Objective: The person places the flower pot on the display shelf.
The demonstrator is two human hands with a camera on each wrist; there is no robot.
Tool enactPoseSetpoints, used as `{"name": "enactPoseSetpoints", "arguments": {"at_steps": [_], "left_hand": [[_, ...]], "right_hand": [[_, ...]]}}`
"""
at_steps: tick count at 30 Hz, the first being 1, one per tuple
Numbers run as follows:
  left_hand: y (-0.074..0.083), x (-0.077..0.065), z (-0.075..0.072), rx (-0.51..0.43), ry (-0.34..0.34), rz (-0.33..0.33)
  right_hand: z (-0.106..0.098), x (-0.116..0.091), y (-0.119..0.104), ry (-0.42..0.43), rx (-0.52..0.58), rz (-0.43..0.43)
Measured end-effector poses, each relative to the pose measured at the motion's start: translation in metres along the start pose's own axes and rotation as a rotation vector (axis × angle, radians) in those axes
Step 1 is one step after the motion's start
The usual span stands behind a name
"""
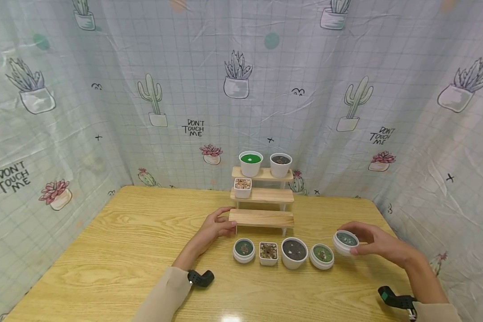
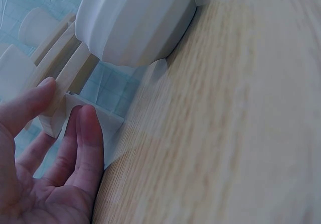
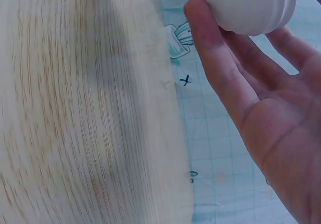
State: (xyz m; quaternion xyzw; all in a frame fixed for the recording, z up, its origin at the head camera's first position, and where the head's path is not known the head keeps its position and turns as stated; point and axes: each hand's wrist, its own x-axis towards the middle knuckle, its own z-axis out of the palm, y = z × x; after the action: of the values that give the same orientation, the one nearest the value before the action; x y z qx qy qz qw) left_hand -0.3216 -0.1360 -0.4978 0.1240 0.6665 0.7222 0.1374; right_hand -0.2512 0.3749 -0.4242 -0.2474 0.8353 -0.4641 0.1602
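My left hand (image 1: 214, 229) holds the left end of the lowest board of a three-tier wooden shelf stand (image 1: 261, 218). In the left wrist view its thumb lies on the board's edge and its fingers touch the white leg. Over on the right, my right hand (image 1: 380, 243) grips a round white pot (image 1: 346, 243) with a dark teal top, raised above the table. Just left of it stand a green-topped round pot (image 1: 322, 256), a larger pot of dark soil (image 1: 294, 253), a square pot of pebbles (image 1: 269, 253) and a small dark-green-topped pot (image 1: 243, 250).
On the top tier are a bright green-topped pot (image 1: 251, 163) and a pot with dark filling (image 1: 281, 165). A square pot of light pebbles (image 1: 243, 188) sits on the middle tier's left. A cactus-print curtain (image 1: 265, 112) surrounds the wooden table (image 1: 116, 250).
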Motion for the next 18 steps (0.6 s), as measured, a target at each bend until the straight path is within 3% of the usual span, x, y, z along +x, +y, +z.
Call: {"name": "enactPoseSetpoints", "arguments": {"at_steps": [12,18], "left_hand": [[0.001,-0.001,0.0,0.004,-0.002,0.004],[0.001,-0.001,0.001,0.005,0.003,0.004]], "right_hand": [[0.007,0.009,-0.006,0.087,-0.033,-0.014],[0.012,0.012,-0.012,0.136,0.0,-0.003]]}}
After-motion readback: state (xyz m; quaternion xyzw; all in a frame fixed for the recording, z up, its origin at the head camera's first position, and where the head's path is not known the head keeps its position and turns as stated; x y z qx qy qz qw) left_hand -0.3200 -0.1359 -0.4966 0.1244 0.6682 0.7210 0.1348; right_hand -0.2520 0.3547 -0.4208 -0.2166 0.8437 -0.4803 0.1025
